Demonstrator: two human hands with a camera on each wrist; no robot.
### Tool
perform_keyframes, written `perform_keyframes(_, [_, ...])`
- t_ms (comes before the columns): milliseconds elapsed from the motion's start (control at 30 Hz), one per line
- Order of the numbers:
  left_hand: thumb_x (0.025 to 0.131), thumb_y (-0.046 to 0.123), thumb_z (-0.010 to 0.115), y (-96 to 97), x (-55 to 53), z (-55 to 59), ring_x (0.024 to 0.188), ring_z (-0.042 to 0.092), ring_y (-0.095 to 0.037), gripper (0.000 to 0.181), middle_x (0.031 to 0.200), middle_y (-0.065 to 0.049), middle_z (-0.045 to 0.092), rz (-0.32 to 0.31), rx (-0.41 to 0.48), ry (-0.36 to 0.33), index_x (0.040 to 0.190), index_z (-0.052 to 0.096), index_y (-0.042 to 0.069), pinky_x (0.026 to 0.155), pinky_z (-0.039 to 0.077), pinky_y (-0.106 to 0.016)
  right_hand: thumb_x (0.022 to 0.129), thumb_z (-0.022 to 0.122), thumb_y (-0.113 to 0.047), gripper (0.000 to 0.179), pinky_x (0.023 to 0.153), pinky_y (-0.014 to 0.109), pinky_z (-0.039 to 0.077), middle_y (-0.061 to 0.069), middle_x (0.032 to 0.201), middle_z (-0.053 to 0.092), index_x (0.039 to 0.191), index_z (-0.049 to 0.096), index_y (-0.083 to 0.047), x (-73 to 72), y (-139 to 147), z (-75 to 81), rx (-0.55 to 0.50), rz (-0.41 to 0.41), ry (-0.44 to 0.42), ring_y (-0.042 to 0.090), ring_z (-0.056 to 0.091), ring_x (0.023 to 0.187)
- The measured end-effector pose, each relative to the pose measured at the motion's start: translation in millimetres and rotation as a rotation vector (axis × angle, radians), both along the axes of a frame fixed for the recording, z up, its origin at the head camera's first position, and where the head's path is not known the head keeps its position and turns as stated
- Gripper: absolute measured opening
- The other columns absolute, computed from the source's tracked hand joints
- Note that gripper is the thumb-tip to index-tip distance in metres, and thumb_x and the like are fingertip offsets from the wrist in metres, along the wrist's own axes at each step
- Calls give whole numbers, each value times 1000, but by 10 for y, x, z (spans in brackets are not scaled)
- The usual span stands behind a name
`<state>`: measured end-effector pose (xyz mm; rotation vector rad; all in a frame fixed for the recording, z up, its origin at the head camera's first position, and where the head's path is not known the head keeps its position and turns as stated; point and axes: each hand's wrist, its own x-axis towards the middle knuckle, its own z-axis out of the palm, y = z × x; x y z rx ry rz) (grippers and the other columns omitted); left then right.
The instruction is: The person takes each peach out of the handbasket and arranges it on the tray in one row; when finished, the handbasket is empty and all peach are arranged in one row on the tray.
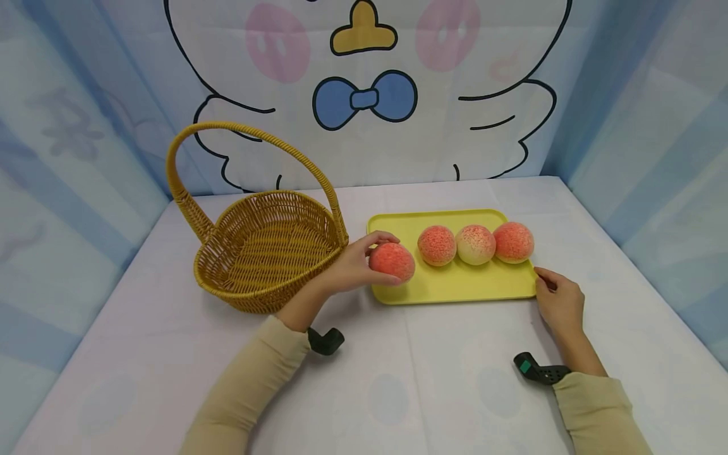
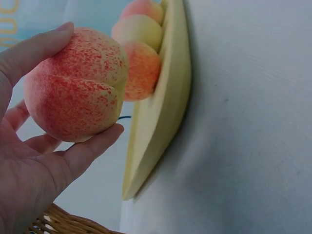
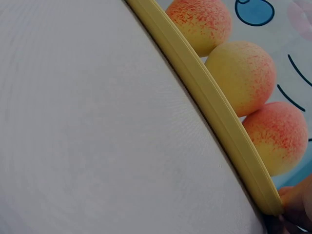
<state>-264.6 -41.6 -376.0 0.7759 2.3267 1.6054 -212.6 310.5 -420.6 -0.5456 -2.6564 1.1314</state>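
Note:
A red-speckled peach [image 1: 392, 262] is gripped between the thumb and fingers of my left hand [image 1: 354, 265], over the left end of a yellow tray [image 1: 455, 289]. In the left wrist view the held peach [image 2: 75, 85] shows its crease, with the tray's side beyond it. My right hand [image 1: 562, 304] pinches the tray's right edge near its front corner. Three more peaches sit in a row on the tray: a red one [image 1: 436, 246], a paler one [image 1: 476, 244] and another red one [image 1: 514, 242] at the right.
A brown wicker basket [image 1: 267, 292] with a tall arched handle [image 1: 256, 133] stands left of the tray, its front right rim behind my left forearm. White cloth [image 1: 398, 404] covers the table. A printed curtain [image 1: 364, 151] hangs at the back, with blue curtains at both sides.

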Motion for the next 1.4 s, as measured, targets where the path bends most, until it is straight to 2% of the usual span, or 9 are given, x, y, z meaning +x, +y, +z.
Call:
perform_keyframes(267, [67, 15, 83, 64, -70, -119, 99, 55, -19, 61, 117, -1, 52, -57, -82, -25, 119, 51, 15, 78, 50, -29, 95, 40, -9, 36, 81, 37, 44, 24, 120, 54, 127, 51, 5, 1, 8, -11, 19, -1, 32, 31, 50, 107])
perform_keyframes(433, [69, 16, 82, 80, -92, -176, 99, 55, -16, 60, 118, -1, 52, -68, -115, -13, 120, 50, 14, 80, 49, -28, 96, 40, -9, 36, 87, 43, 44, 24, 122, 52, 128, 50, 5, -1, 10, -15, 8, 5, 27, 32, 49, 109])
perform_keyframes(833, [68, 16, 83, 83, -87, -186, 102, 53, -16, 61, 122, 0, 50, -93, -155, 45, 120, 51, 15, 82, 48, -29, 96, 40, -9, 36, 85, 43, 44, 24, 122, 53, 127, 50, 6, -4, 13, -13, 22, 6, 27, 32, 49, 108])
perform_keyframes(1033, [67, 12, 83, 66, -115, -175, 103, 52, -16, 60, 119, -1, 52, -78, -154, 97, 118, 51, 11, 83, 47, -29, 96, 39, -9, 37, 88, 44, 43, 25, 122, 52, 129, 49, 5, -8, 15, -21, 11, 5, 19, 32, 48, 109])
perform_keyframes(1133, [67, 12, 83, 72, -132, -176, 102, 53, -17, 60, 118, -1, 53, -61, -156, 96, 118, 50, 12, 82, 48, -29, 96, 39, -8, 37, 88, 44, 43, 25, 123, 52, 129, 49, 5, -10, 13, -21, 4, 3, 17, 33, 48, 109])
perform_keyframes(1400, [65, 15, 85, 138, -185, -138, 103, 53, -18, 62, 116, -3, 54, 41, -207, 93, 117, 51, 13, 83, 47, -32, 96, 39, -8, 37, 90, 45, 43, 25, 124, 51, 129, 48, 5, -13, 14, -19, -1, -6, 11, 33, 48, 110])
